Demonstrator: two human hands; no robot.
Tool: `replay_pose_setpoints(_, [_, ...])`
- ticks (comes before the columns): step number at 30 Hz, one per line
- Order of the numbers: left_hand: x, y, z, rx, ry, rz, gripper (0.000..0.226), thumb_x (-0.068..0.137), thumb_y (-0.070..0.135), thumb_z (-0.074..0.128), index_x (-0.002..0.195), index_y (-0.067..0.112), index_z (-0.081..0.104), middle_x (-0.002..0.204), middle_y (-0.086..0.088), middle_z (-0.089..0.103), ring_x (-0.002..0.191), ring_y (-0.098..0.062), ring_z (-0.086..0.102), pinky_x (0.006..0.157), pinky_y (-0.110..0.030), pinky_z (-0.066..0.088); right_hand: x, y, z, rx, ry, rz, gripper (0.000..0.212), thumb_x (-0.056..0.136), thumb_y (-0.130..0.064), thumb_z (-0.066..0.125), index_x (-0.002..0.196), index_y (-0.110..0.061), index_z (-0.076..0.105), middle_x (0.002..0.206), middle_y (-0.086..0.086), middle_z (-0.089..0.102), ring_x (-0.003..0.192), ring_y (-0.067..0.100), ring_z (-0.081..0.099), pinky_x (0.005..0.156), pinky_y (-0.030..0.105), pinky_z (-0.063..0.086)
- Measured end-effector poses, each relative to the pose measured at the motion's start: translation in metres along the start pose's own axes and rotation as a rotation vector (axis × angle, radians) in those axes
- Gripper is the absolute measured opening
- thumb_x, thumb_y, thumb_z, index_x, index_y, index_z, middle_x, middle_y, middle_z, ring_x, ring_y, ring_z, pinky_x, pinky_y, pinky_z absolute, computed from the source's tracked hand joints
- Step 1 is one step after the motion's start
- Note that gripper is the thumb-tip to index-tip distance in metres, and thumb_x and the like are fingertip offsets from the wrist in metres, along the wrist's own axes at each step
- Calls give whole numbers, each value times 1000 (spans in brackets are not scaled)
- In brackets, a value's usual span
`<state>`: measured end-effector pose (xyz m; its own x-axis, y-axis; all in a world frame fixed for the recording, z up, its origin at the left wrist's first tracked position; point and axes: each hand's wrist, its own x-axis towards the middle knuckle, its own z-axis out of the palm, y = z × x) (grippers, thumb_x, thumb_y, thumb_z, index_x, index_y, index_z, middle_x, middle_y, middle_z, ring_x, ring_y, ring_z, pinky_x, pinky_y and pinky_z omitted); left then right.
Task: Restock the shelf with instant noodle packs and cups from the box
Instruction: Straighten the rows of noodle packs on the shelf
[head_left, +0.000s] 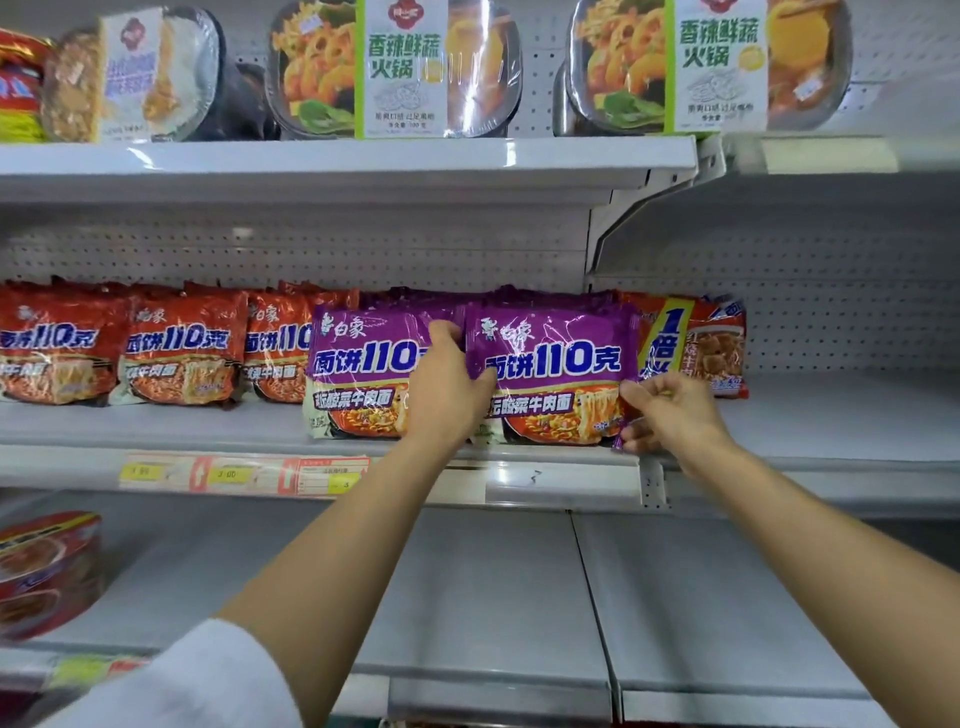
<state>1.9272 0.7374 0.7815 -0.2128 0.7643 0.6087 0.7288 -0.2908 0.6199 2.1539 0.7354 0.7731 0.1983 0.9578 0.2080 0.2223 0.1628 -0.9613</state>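
Note:
Two purple instant noodle packs stand side by side on the middle shelf (208, 426). My left hand (451, 382) grips the left edge of the right purple pack (558, 374), thumb across its front, and overlaps the left purple pack (363, 379). My right hand (670, 413) pinches the lower right corner of that same right pack. More purple packs show behind them. The box is out of view.
Red noodle packs (176, 348) fill the middle shelf to the left; an orange pack (711, 348) stands at the right. Hotpot trays (395, 67) sit on the top shelf. A red noodle bowl (47, 571) stands on the lower shelf at left. Price tags (244, 474) line the shelf edge.

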Motion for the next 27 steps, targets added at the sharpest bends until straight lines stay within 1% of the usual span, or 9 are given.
replay_pose_setpoints(2, [-11, 0, 9, 45, 32, 83, 56, 86, 29, 74, 129, 19, 39, 122, -5, 50, 85, -15, 61, 69, -22, 51, -1, 0, 0, -4, -32, -20, 33, 86, -31, 70, 102, -8, 52, 83, 18, 68, 55, 25, 62, 65, 48, 61])
replay_pose_setpoints(6, [-22, 1, 19, 221, -87, 151, 74, 80, 54, 71, 140, 32, 35, 124, -2, 39, 94, -17, 58, 74, -33, 57, -1, -2, 6, -72, -62, -59, 38, 83, -25, 75, 105, -7, 50, 83, 16, 68, 55, 24, 62, 60, 44, 61])
replay_pose_setpoints(11, [-22, 5, 20, 298, -102, 129, 77, 82, 51, 72, 144, 32, 29, 130, -5, 40, 99, -23, 60, 74, -34, 53, 1, -5, 9, -160, -78, -50, 38, 84, -23, 74, 108, -5, 50, 84, 17, 68, 57, 26, 66, 63, 48, 61])
replay_pose_setpoints(16, [-23, 2, 18, 290, -134, 140, 76, 85, 46, 70, 146, 32, 27, 132, -7, 39, 99, -23, 59, 73, -33, 52, -5, -6, 5, -205, -60, -78, 49, 82, -25, 77, 115, -10, 44, 94, 7, 61, 64, 21, 69, 51, 33, 59])
replay_pose_setpoints(18, [-25, 1, 15, 224, -153, 119, 75, 86, 44, 70, 147, 31, 29, 134, -8, 38, 103, -23, 57, 78, -32, 49, -7, -3, 3, -186, -43, -109, 59, 81, -28, 78, 122, -15, 37, 99, 3, 57, 76, 20, 69, 53, 30, 59])
replay_pose_setpoints(20, [-31, 4, 13, 120, -137, 92, 71, 87, 41, 70, 146, 28, 33, 137, -8, 37, 109, -22, 57, 83, -29, 45, -10, 2, 1, -216, -12, -151, 68, 79, -37, 78, 127, -19, 33, 109, 4, 57, 92, 24, 67, 70, 39, 61])
replay_pose_setpoints(22, [-41, 10, 12, -15, -82, 68, 64, 88, 37, 69, 143, 25, 39, 134, -5, 42, 101, -16, 59, 87, -28, 47, -14, 6, -3, -272, 27, -197, 72, 79, -47, 75, 130, -23, 31, 119, 5, 58, 102, 25, 64, 85, 47, 57])
replay_pose_setpoints(24, [-53, 17, 10, -224, -34, 9, 50, 90, 31, 68, 135, 24, 48, 124, 0, 50, 86, -8, 58, 85, -28, 52, -21, 8, -7, -279, 84, -254, 66, 83, -43, 71, 132, -23, 32, 122, 4, 55, 103, 19, 60, 90, 45, 54])
replay_pose_setpoints(27, [-79, 28, 9, -651, -82, -197, 26, 95, 21, 63, 120, 22, 59, 106, 0, 62, 81, -12, 61, 73, -30, 55, -37, 17, -17, -258, 188, -413, 43, 92, -21, 63, 129, -20, 40, 107, -2, 55, 87, 6, 55, 85, 39, 53])
